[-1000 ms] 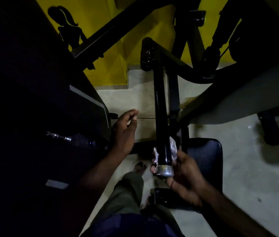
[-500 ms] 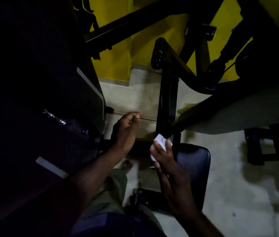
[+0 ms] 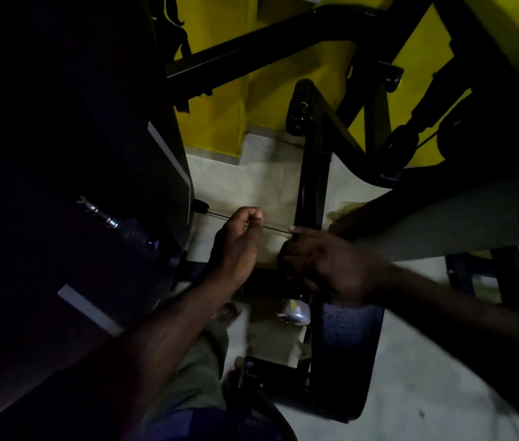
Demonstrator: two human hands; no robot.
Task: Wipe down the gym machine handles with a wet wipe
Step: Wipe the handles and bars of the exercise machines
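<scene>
Head view: right grip (image 3: 325, 265) curled round the black handle (image 3: 312, 192) just above its chrome end cap (image 3: 293, 313), wipe hidden, presumably under the palm. The left grip (image 3: 239, 243) hangs loosely curled, empty. I'd twist while sliding up, so every side gets wiped.

R hand (image 3: 331, 268) motion-blurred, hides handle (image 3: 310, 186) section; wipe unseen.

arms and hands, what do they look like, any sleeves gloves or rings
The left forearm and right forearm are bare, no sleeves in view. The left hand and right hand wear no gloves; no watch or ring shows, though the right is motion-blurred.
</scene>
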